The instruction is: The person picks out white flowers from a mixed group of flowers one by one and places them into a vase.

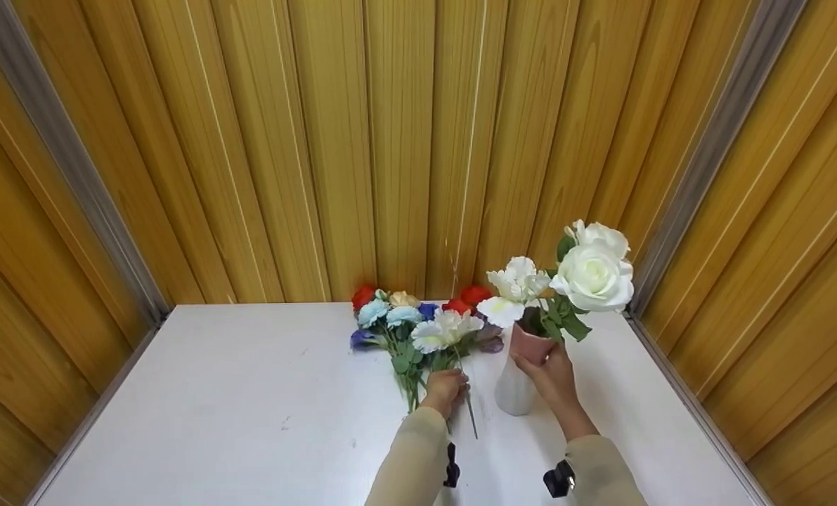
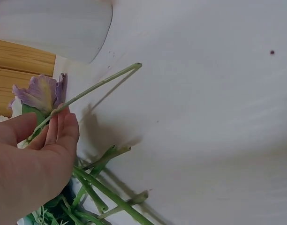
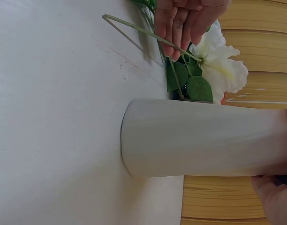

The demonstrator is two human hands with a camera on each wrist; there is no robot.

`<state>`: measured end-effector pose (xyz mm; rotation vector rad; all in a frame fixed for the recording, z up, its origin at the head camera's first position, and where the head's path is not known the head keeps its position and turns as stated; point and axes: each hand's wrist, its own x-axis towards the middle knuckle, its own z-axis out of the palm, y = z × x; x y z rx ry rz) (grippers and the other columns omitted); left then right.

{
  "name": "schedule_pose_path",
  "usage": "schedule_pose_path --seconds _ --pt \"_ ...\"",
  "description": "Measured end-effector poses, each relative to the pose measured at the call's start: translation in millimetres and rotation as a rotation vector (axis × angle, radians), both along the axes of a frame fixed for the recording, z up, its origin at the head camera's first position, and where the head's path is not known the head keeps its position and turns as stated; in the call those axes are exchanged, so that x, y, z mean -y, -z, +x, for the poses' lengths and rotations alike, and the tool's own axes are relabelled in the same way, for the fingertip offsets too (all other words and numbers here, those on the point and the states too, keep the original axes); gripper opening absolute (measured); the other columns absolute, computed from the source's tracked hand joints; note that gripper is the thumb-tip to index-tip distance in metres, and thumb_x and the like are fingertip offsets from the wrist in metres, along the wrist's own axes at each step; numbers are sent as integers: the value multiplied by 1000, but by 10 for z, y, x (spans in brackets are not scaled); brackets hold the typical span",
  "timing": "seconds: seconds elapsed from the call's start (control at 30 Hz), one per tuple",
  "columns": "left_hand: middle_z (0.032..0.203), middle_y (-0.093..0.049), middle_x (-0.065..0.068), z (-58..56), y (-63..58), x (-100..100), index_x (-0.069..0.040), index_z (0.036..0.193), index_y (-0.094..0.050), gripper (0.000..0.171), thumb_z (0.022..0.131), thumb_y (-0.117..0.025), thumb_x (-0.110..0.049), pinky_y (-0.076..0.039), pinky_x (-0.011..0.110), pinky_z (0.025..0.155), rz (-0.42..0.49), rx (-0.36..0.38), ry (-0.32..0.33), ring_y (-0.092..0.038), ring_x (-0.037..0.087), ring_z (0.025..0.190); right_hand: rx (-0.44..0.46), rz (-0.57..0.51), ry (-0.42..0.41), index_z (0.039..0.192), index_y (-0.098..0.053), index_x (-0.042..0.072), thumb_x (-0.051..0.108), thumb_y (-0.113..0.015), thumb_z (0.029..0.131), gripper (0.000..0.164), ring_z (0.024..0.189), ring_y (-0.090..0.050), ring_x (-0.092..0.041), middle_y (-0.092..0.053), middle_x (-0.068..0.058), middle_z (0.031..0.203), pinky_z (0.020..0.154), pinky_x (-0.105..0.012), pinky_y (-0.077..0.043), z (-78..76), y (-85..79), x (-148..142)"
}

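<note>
My left hand (image 1: 446, 388) pinches the thin green stem (image 2: 94, 88) of a white flower (image 1: 448, 330) with ruffled petals. That bloom lies over the pile of flowers, and its stem end points toward the front of the table. To the right, my right hand (image 1: 557, 371) grips the pink top of a vase (image 1: 515, 393), white lower down, standing upright on the table. White roses (image 1: 594, 276) and a white ruffled flower (image 1: 520, 281) rise from its mouth. In the right wrist view, part of the right hand (image 3: 277, 199) shows at the vase's upper end.
Light blue flowers (image 1: 404, 315), red flowers (image 1: 474, 295), a purple flower (image 2: 40, 93) and others lie together at the back of the white table (image 1: 249, 407). Several cut green stems (image 2: 103, 187) stick out toward the front. Wood-patterned walls (image 1: 404, 154) enclose the back and sides.
</note>
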<state>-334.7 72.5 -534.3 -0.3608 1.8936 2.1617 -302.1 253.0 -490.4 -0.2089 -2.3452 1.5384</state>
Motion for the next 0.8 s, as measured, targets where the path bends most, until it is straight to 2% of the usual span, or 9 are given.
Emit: schedule_pose_path --seconds 0.2,0.33,0.47,0.6,0.8 --pt "126 -68 29 -7 2 67 17 130 -60 35 96 -59 7 -60 30 83 -10 3 -55 -73 27 98 -11 4 -4 148 -34 -11 14 -77 89 77 133 -54 -42 -52 -33 145 110 -52 -49 0 19 58" --pt "116 -72 28 -9 -29 98 17 125 -63 32 94 -61 9 -61 28 78 -21 -5 -77 -73 22 86 -25 14 -6 144 -37 -13 13 -76 89 73 128 -56 -42 -55 -33 140 107 -49 -51 -11 30 96" --pt "107 -75 24 -1 -74 123 15 121 -66 29 94 -62 9 -61 27 74 -43 0 -81 -71 17 80 -27 8 -23 147 -35 -12 13 -76 90 75 131 -55 -42 -54 -33 142 109 -50 -50 -24 30 120" --pt "107 -75 24 48 -124 136 15 121 -66 29 93 -61 10 -62 28 77 -29 -3 -77 -74 22 86 -9 12 -31 149 -32 -11 13 -75 90 77 133 -53 -42 -52 -33 145 111 -52 -48 -22 19 94" --pt "109 -75 25 116 -216 127 15 121 -66 29 94 -60 10 -63 30 78 -36 -64 -41 -76 25 92 22 11 -30 152 -27 -11 16 -75 92 81 137 -49 -42 -46 -32 150 115 -55 -45 19 -26 -9"
